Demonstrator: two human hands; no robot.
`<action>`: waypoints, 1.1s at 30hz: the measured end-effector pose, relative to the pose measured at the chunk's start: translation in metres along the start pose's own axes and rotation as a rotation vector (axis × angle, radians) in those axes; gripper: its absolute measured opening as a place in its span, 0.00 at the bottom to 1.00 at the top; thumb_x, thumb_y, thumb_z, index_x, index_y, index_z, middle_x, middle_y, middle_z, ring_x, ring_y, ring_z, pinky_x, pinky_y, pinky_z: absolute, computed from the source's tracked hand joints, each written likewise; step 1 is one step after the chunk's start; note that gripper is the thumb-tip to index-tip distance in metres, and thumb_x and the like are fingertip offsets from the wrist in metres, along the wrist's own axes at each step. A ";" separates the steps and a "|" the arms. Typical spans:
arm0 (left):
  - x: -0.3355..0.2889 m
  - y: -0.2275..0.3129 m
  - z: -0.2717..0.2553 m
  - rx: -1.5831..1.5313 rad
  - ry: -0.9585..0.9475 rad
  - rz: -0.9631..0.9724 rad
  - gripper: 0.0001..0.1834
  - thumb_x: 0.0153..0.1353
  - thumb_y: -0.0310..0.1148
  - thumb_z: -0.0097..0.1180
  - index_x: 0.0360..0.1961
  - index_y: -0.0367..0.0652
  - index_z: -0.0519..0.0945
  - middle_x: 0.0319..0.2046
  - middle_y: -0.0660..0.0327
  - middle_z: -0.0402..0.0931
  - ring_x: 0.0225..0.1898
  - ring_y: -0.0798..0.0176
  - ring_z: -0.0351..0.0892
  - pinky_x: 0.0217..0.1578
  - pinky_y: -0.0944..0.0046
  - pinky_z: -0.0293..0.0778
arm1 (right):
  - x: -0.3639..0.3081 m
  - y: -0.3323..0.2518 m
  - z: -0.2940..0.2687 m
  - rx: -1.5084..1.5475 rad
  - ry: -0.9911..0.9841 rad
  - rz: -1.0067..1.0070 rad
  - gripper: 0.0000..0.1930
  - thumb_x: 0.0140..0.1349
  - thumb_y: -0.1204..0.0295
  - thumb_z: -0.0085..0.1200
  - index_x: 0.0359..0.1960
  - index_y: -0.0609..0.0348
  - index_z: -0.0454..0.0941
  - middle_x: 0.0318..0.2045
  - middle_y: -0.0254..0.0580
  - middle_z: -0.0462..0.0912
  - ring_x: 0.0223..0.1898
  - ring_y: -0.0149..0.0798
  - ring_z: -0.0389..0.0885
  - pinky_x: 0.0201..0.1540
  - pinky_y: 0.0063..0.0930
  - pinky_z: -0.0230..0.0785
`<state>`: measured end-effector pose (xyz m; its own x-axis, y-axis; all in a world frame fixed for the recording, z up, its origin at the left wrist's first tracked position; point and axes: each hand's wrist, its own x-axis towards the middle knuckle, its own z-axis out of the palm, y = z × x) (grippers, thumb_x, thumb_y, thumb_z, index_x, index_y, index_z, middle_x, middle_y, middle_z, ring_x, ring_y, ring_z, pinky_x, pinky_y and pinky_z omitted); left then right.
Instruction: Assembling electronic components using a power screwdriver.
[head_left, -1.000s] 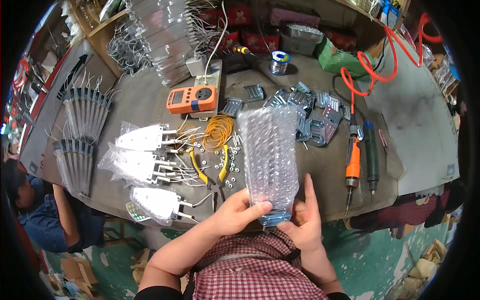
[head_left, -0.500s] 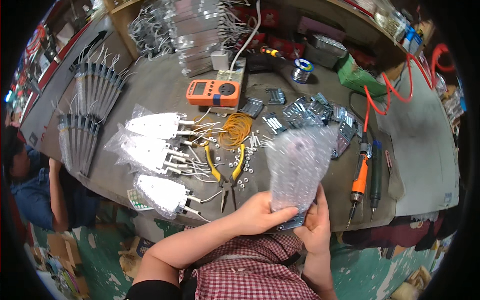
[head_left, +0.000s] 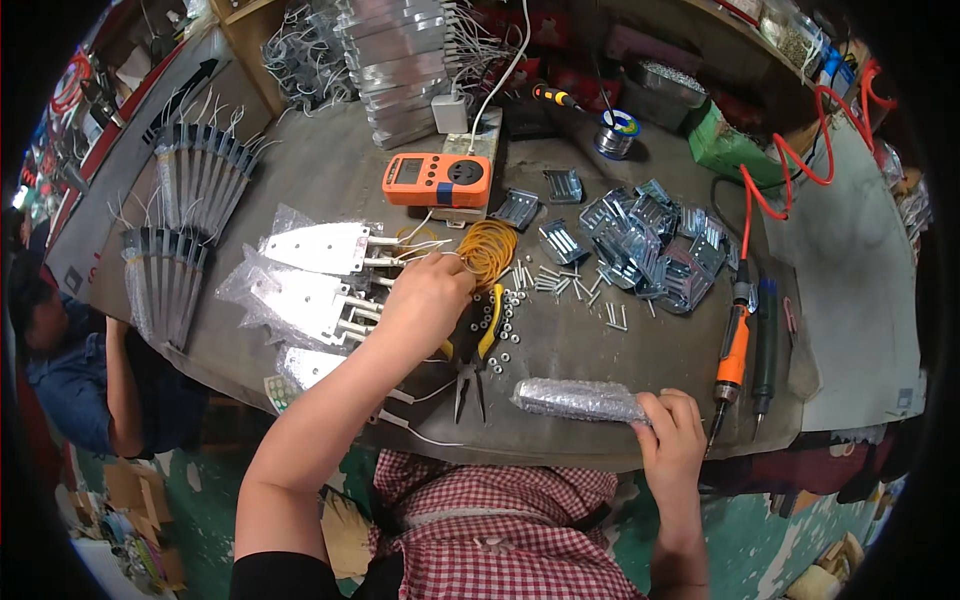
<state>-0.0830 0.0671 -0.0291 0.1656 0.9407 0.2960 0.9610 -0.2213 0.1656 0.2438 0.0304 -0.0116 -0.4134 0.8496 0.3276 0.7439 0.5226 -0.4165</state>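
Note:
My right hand (head_left: 675, 432) grips the right end of a bubble-wrapped bundle (head_left: 575, 398), its wrap now rolled into a narrow bar along the table's front edge. My left hand (head_left: 432, 295) is at the left side of a pile of yellow rubber bands (head_left: 487, 250), fingers curled down and together; the fingertips are hidden, so what they hold does not show. Below that hand lie yellow-handled pliers (head_left: 468, 375), jaws toward me. Beside it are white wedge-shaped parts with wires (head_left: 318, 247) in bubble wrap.
Loose screws (head_left: 560, 283), small nuts (head_left: 508, 328) and a heap of metal brackets (head_left: 650, 235) lie in the middle. An orange meter (head_left: 437, 180) stands behind. At right are an orange electric screwdriver (head_left: 733, 350) with a red coiled cord and a solder spool (head_left: 616, 135). Another person (head_left: 80, 370) sits at left.
The bubble-wrapped bundle has gone from upright in both hands to lying rolled on the table under my right hand. My left hand has let go and moved left and away to the rubber bands.

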 end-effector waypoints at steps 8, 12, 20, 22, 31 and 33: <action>0.005 0.003 -0.014 -0.206 0.020 -0.032 0.06 0.46 0.25 0.58 0.27 0.39 0.75 0.28 0.57 0.74 0.36 0.54 0.74 0.38 0.59 0.70 | 0.002 0.025 0.006 0.229 -0.084 -0.183 0.17 0.40 0.81 0.60 0.36 0.60 0.75 0.46 0.46 0.73 0.51 0.50 0.70 0.51 0.38 0.65; 0.002 0.043 -0.041 -0.746 -0.303 -0.086 0.10 0.52 0.30 0.56 0.35 0.38 0.74 0.29 0.50 0.77 0.32 0.48 0.78 0.35 0.58 0.73 | 0.015 0.014 0.028 0.821 -0.115 0.079 0.17 0.44 0.79 0.59 0.39 0.62 0.75 0.48 0.47 0.73 0.53 0.44 0.69 0.53 0.33 0.61; -0.028 0.056 -0.029 -1.240 -0.273 -0.244 0.17 0.50 0.28 0.60 0.43 0.37 0.76 0.34 0.61 0.80 0.33 0.70 0.77 0.41 0.68 0.72 | 0.023 -0.014 0.059 1.713 -0.540 0.396 0.20 0.58 0.71 0.55 0.51 0.63 0.67 0.48 0.44 0.73 0.53 0.38 0.69 0.56 0.31 0.58; -0.033 0.059 -0.030 -1.484 -0.505 -0.408 0.16 0.51 0.28 0.59 0.42 0.36 0.76 0.33 0.60 0.80 0.33 0.68 0.77 0.41 0.67 0.72 | 0.027 -0.018 0.057 1.932 -0.422 0.459 0.19 0.59 0.72 0.53 0.51 0.63 0.66 0.47 0.42 0.73 0.51 0.37 0.71 0.53 0.30 0.63; -0.038 0.063 -0.030 -1.278 -0.091 -0.334 0.19 0.54 0.29 0.57 0.48 0.44 0.72 0.36 0.60 0.77 0.39 0.63 0.79 0.36 0.67 0.74 | 0.014 -0.028 0.051 1.903 -0.445 0.493 0.19 0.58 0.72 0.55 0.50 0.64 0.66 0.44 0.39 0.74 0.45 0.31 0.73 0.48 0.26 0.66; -0.022 0.070 -0.068 -1.919 -0.138 -0.906 0.19 0.54 0.29 0.56 0.48 0.41 0.71 0.39 0.59 0.75 0.39 0.65 0.77 0.38 0.69 0.73 | 0.024 -0.015 0.039 1.361 -0.343 0.427 0.16 0.59 0.71 0.54 0.46 0.64 0.68 0.39 0.41 0.76 0.41 0.32 0.75 0.45 0.25 0.67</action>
<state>-0.0345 0.0138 0.0395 -0.0008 0.8993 -0.4372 -0.5861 0.3538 0.7289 0.2020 0.0460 -0.0308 -0.5405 0.8268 -0.1556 -0.1389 -0.2701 -0.9528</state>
